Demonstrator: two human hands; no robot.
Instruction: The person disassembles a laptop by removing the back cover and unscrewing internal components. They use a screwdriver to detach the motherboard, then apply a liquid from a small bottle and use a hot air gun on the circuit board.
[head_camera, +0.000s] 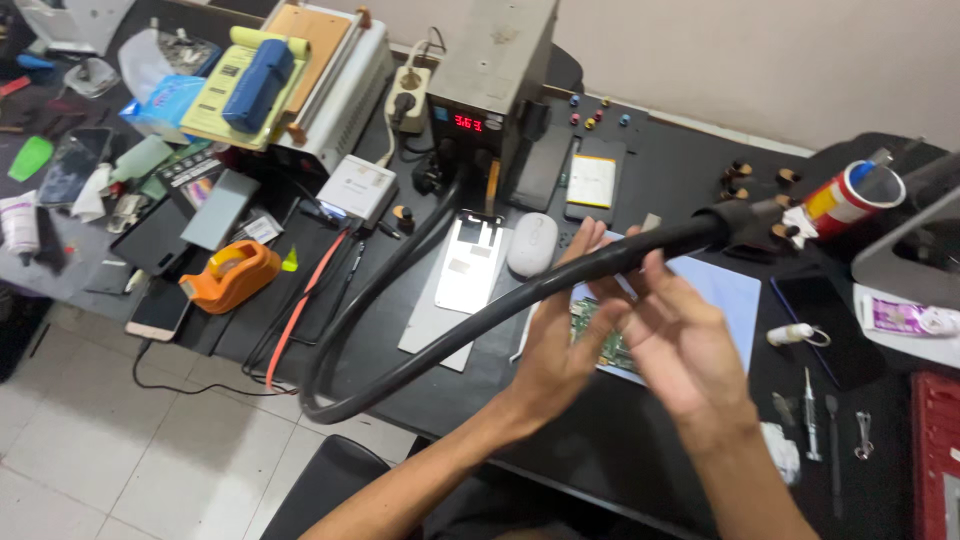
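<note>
My left hand and my right hand hover close together over the dark workbench, fingers spread, palms turned toward each other. Neither holds anything. A thick black hose from the grey hot-air station passes just in front of both hands, and my fingertips are next to it or brushing it. Under the hands lies a green circuit board on a pale blue mat.
A white mouse, a silver phone backplate, an orange tape dispenser, several phones and loose parts crowd the left. At the right are tweezers and small tools, a red-and-yellow can, a small white bottle.
</note>
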